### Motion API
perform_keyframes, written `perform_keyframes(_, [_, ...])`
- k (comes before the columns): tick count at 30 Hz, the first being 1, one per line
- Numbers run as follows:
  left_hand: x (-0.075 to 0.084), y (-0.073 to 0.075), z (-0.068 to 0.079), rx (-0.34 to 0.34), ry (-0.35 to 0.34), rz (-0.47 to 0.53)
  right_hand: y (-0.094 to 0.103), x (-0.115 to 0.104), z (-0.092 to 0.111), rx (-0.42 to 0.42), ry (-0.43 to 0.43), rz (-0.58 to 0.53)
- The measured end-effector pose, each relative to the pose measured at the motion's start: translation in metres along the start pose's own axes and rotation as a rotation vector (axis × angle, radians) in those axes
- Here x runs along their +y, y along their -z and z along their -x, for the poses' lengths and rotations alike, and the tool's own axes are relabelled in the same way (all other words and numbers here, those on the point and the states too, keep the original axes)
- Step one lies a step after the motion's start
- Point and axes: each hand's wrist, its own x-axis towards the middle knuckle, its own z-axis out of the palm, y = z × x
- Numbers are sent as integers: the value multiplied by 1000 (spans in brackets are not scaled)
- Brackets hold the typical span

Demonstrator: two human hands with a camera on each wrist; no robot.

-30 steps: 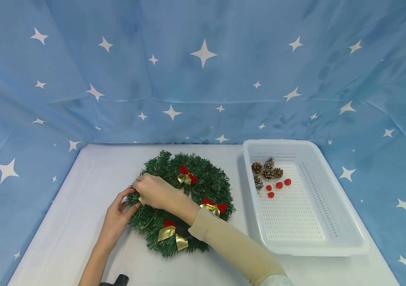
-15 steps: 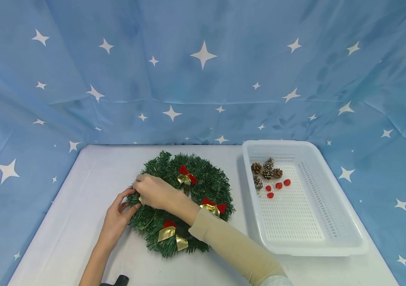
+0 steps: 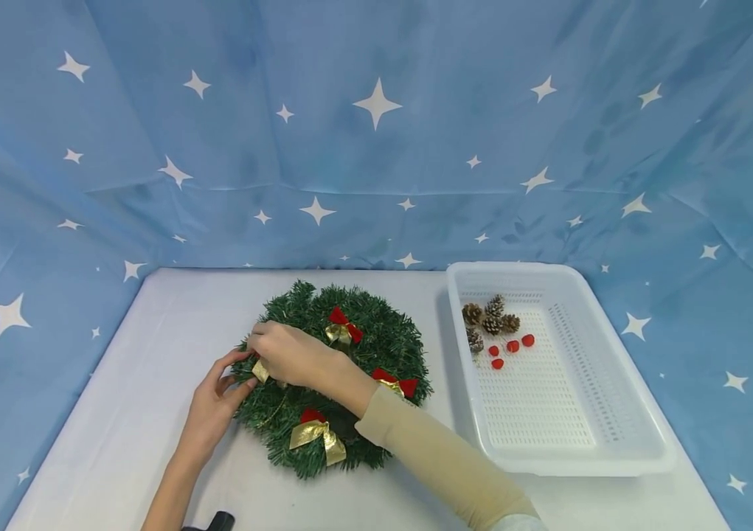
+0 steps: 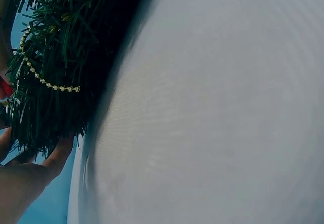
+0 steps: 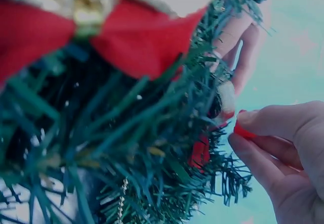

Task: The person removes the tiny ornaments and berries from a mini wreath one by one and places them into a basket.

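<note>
A green tinsel wreath [image 3: 389, 332] lies on the white table, dressed with red-and-gold bows at its top [image 3: 344, 324], right [image 3: 394, 383] and bottom [image 3: 318, 436]. At its left edge, my left hand [image 3: 212, 407] holds the greenery between thumb and fingers. My right hand [image 3: 293, 356] reaches across the wreath to the same spot. In the right wrist view its thumb and finger pinch a red bow tip [image 5: 244, 131]. The bow's gold tail [image 3: 260, 371] shows below the fingers; the rest is mostly covered. A gold bead string [image 4: 45, 82] runs through the greenery.
A white plastic basket [image 3: 622, 461] stands to the right, holding several pine cones [image 3: 492, 324] and several small red pieces [image 3: 512, 346]. A black object [image 3: 220, 521] shows at the front edge, beside my left forearm. Blue starry cloth [image 3: 376, 162] hangs behind the table.
Both hands stay at the wreath's left edge. More of the gold tail now shows under my right fingers. The head view has shifted slightly.
</note>
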Motion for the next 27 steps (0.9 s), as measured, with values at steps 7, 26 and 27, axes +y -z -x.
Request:
perform_keyframes(7, [1,1,-1,6,6,2,11,2,8,-42,8,-88])
perform_keyframes(26, [0,2,0,-18,27,16,48,21,53,-1,21,-184])
perform_keyframes(27, [0,2,0,-16,27,15,50,22,55,6,19,-188])
